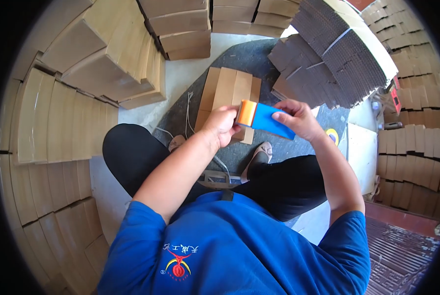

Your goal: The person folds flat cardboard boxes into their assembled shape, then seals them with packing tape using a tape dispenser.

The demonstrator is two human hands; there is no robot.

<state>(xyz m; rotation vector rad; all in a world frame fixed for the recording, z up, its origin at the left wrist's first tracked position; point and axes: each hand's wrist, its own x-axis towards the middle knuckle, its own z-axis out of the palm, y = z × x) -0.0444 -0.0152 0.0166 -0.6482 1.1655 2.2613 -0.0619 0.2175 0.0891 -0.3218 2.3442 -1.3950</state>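
A shiny orange roll, apparently tape (247,113), is in front of me, with a flat blue strip (271,120) of about the same width stretching from it to the right. My left hand (222,124) is closed on the left side of the roll. Thumb and fingers of my right hand (300,119) pinch the far end of the blue strip. Both hands are raised above a brown cardboard piece (220,87) on the dark floor mat; the hands and roll hide part of it.
Stacked brown cartons (126,64) rise on the left and at the back. A tall bundle of flattened cardboard (335,54) leans at the upper right, with more stacks (409,152) beyond. A yellow ring (332,136) lies by my right forearm. White cords (188,110) run over the mat (178,103).
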